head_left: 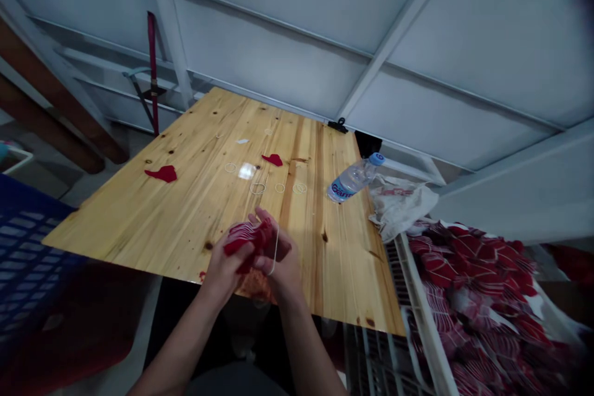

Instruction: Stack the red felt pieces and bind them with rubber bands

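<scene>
- The cloth bundle [245, 238] is red with thin white stripes.
- The worktop [185, 210] is honey-yellow pine with dark knots.
- Two cloth scraps [161, 173] are plain red.
- The water bottle [353, 178] is clear, with a blue cap and a blue label.
- The heap of pieces [468, 278] is red and white striped.
- The crate [23, 253] is dark blue.
- The wall panels [297, 31] are pale grey.

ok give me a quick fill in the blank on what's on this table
Both hands hold a bundle of ____ striped cloth at the near table edge.
The water bottle lies on its ____.
The right hand stretches a rubber ____ beside the bundle.
The bottle's cap is ____.

Missing words: red; side; band; blue
</scene>
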